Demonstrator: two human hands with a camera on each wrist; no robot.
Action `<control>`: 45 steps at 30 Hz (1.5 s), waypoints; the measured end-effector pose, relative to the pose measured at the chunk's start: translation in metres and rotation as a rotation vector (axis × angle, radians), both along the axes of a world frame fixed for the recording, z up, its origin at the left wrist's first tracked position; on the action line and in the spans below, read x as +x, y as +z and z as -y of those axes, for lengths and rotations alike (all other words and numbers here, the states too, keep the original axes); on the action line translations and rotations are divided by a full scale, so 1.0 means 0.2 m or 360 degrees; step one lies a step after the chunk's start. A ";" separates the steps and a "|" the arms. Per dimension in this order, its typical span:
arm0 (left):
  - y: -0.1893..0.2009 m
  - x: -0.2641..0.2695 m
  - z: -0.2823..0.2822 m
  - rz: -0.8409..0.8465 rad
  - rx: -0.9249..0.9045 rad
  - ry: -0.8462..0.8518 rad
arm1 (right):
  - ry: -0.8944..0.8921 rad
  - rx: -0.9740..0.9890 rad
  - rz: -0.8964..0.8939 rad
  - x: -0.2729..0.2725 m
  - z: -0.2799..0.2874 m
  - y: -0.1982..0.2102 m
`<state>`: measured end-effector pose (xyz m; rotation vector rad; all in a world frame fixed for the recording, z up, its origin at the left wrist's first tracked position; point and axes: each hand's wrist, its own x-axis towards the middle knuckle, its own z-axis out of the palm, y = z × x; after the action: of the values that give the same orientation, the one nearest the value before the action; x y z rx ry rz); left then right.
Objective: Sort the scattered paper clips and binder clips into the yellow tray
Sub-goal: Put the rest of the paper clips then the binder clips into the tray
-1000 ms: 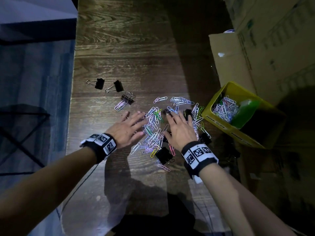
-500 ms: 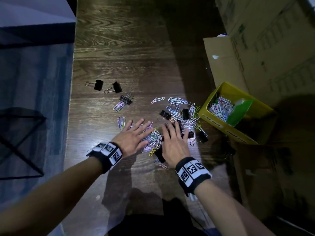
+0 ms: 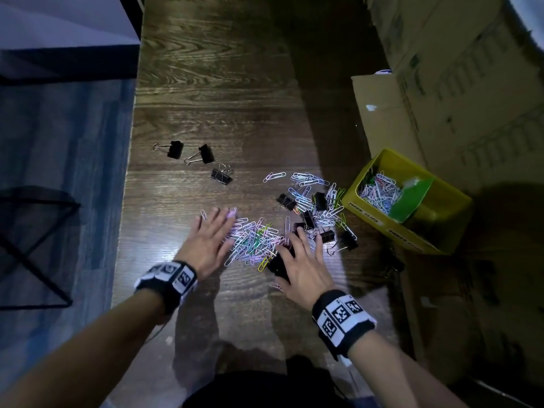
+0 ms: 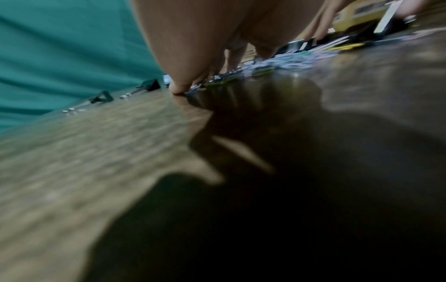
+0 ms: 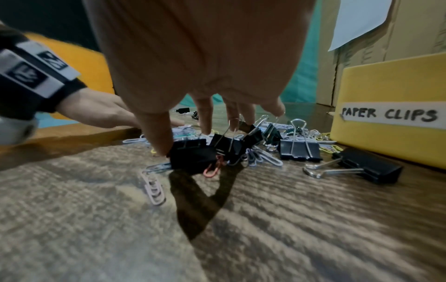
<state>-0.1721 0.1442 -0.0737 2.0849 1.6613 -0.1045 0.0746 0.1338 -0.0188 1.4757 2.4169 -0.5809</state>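
A heap of coloured paper clips (image 3: 255, 240) lies on the dark wooden table (image 3: 223, 92), mixed with black binder clips (image 3: 320, 200). My left hand (image 3: 217, 228) lies flat with spread fingers on the heap's left side. My right hand (image 3: 303, 245) is spread over its right side, and in the right wrist view its thumb touches a black binder clip (image 5: 190, 154). The yellow tray (image 3: 379, 223), labelled PAPER CLIPS (image 5: 388, 114), stands to the right; it holds paper clips (image 3: 379, 189) and a green divider (image 3: 412, 195). The left wrist view is blurred.
Three binder clips (image 3: 175, 149) (image 3: 206, 153) (image 3: 222, 175) lie apart at the far left of the heap. Two more (image 5: 299, 150) (image 5: 369, 167) sit before the tray. Cardboard boxes (image 3: 441, 83) rise along the right. The table's left edge (image 3: 126, 201) drops to a blue floor.
Both hands have drawn back toward me, raking paper clips into a tighter heap. The pink clips beside the third binder clip are swept away from it.
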 end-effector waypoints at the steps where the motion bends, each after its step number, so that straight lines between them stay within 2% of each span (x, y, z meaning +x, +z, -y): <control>1: 0.00 0.02 0.04 0.0010 -0.0001 -0.0037 | -0.0020 0.0000 -0.0014 0.01 0.00 0.00; 4: 0.00 0.10 0.01 0.0044 0.0009 0.0011 | -0.0069 0.0007 -0.0028 0.05 0.02 0.00; 7: 0.00 0.18 -0.09 -0.0059 -0.0025 0.0043 | -0.0120 0.0060 -0.0029 0.08 0.04 -0.02; 10: -0.01 0.22 -0.11 -0.0184 -0.0098 -0.0044 | -0.0164 0.0082 -0.0012 0.13 0.04 -0.03; 13: 0.00 0.22 -0.02 -0.0160 -0.0089 -0.0163 | -0.0156 0.0190 -0.0017 0.16 0.06 -0.02; 16: 0.04 0.23 0.04 -0.0116 -0.0015 -0.0223 | 0.0033 0.0175 -0.0132 0.09 0.08 0.01; 18: 0.06 0.27 -0.01 -0.0095 0.0002 -0.0209 | 0.0142 0.0195 -0.0071 0.05 0.09 -0.01; 22: 0.05 0.34 -0.07 -0.0197 -0.0146 -0.0368 | 0.0010 0.0274 -0.0032 0.08 0.10 -0.08; 25: 0.03 0.34 0.03 -0.0222 -0.0129 -0.0438 | -0.0072 0.0379 0.0003 0.13 0.10 -0.07; 29: 0.02 0.29 0.21 -0.0156 -0.0093 -0.0625 | -0.0138 0.0308 0.0121 0.17 0.10 -0.06; 31: 0.03 0.24 0.21 -0.0098 0.0010 -0.0530 | -0.0156 0.0310 0.0083 0.17 0.09 -0.06; 34: 0.04 0.13 0.08 -0.0046 0.0169 0.0017 | -0.0048 0.0310 -0.0067 0.11 0.10 -0.07; 37: 0.03 0.03 0.00 -0.0057 -0.0016 0.0324 | 0.0074 0.0164 -0.0016 -0.01 0.14 -0.08; 41: -0.01 0.09 0.12 -0.0065 -0.0074 0.0243 | 0.0203 -0.0070 0.0033 -0.12 0.28 -0.11; 45: -0.01 0.18 0.33 0.0099 -0.0092 0.0049 | 0.0183 -0.0151 -0.0110 -0.12 0.33 -0.10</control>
<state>-0.1370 0.0784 -0.0762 1.9990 1.6341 -0.0761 0.0502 0.0674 -0.0383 1.2899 2.4694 -0.7210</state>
